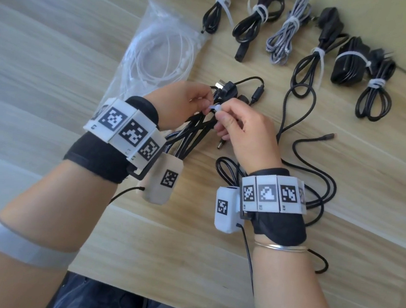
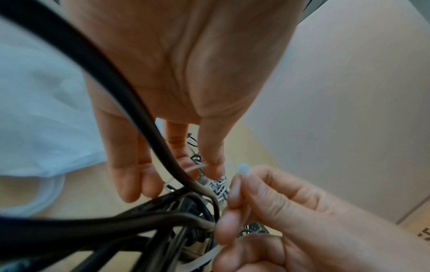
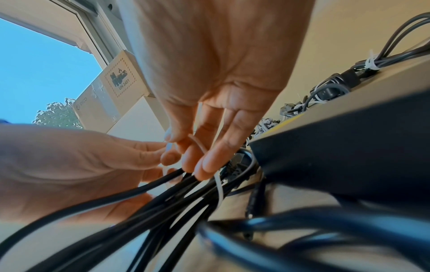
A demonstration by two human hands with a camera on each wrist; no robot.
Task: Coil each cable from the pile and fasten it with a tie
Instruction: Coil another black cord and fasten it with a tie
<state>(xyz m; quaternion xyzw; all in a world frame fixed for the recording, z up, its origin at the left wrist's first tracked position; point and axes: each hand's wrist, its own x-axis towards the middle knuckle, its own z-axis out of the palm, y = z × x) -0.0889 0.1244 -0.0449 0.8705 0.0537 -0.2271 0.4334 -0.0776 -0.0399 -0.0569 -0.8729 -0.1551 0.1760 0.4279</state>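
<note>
A coiled black cable (image 1: 194,132) with a plug (image 1: 228,87) hangs in a bundle between both hands above the wooden table (image 1: 55,59). A white zip tie (image 1: 214,108) loops around the bundle. My left hand (image 1: 207,103) pinches the tie's thin tail (image 2: 197,168) between thumb and forefinger, and the cable strands (image 2: 130,103) run across its palm. My right hand (image 1: 221,113) pinches the tie's head (image 2: 243,168) between thumb and forefinger. The strap (image 3: 218,189) passes under the black strands (image 3: 163,198) below the right fingers (image 3: 204,165).
A clear bag of white zip ties (image 1: 163,51) lies left of the hands. Several tied cable bundles (image 1: 256,19) sit in a row at the back. A loose black cable (image 1: 310,167) sprawls on the right. The table's front edge (image 1: 178,302) is near my lap.
</note>
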